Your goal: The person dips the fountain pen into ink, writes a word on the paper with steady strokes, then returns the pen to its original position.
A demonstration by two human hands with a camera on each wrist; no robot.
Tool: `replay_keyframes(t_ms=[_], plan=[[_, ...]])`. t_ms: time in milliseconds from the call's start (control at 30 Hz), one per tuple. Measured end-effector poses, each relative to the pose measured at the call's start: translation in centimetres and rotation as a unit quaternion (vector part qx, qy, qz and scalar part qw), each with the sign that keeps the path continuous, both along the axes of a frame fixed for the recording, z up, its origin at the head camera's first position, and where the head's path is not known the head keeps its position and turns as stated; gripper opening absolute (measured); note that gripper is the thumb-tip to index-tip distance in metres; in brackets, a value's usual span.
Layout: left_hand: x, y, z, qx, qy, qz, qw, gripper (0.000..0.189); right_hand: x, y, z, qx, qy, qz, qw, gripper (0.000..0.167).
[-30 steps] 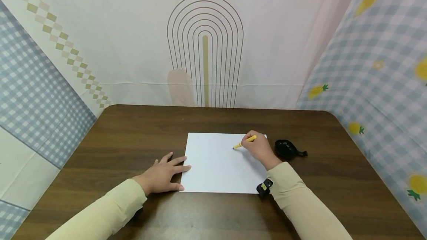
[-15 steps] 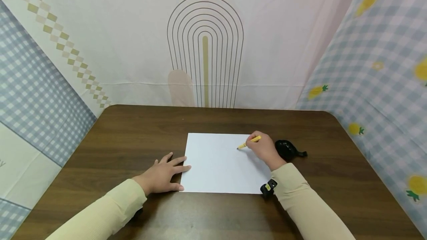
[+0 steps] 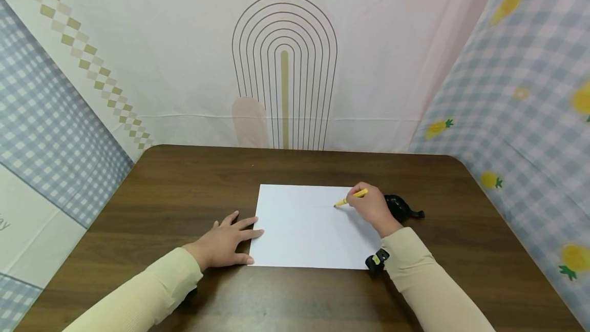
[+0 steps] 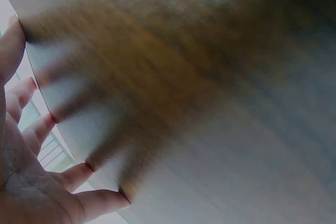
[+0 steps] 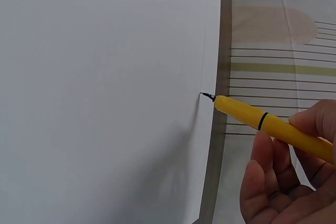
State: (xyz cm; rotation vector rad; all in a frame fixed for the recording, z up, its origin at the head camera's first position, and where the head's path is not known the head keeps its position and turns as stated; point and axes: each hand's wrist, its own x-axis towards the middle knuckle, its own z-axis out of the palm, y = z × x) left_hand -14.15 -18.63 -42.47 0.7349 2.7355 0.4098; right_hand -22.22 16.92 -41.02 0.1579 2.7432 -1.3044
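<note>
Yellow pen: nib down on the white paper, in its upper right part. You have a faint thin line running left from the tip, roughly parallel to the paper's far edge.

Your right hand pinches the barrel, thumb and fingers closed on it, pen slanted; likely that grip keeps the nib steady and in your sight.

Your left hand lies with fingers straight and spread apart, gripping nothing. Two fingertips rest over the paper's left edge, thumb at the near left corner; probably there to stop the sheet sliding.

Black rounded thing with a narrow neck sits on the wooden table, just beyond your right hand, which partly hides it; can't tell what it is. Perhaps set aside to leave the sheet free.

Right wrist view gives you the dark nib and the line meeting it, tiny from the head. Left wrist view shows your palm from beneath, fingertips against the surface; the pen is out of that view. Only the head view has the black thing.
</note>
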Motion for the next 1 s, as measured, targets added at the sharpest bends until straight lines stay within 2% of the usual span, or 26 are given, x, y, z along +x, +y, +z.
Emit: replay_keyframes(t_ms=[633,1000], plan=[[0.3,0.2,0.1,0.008,-0.001,0.0,1.0,0.064,0.4,1.5,0.1,0.002,-0.004,-0.011,0.9999,0.012],[0.1,0.0,-0.2,0.009,0.0,0.001,1.0,0.065,0.6,1.8,0.3,-0.015,0.004,-0.014,0.9998,0.011]])
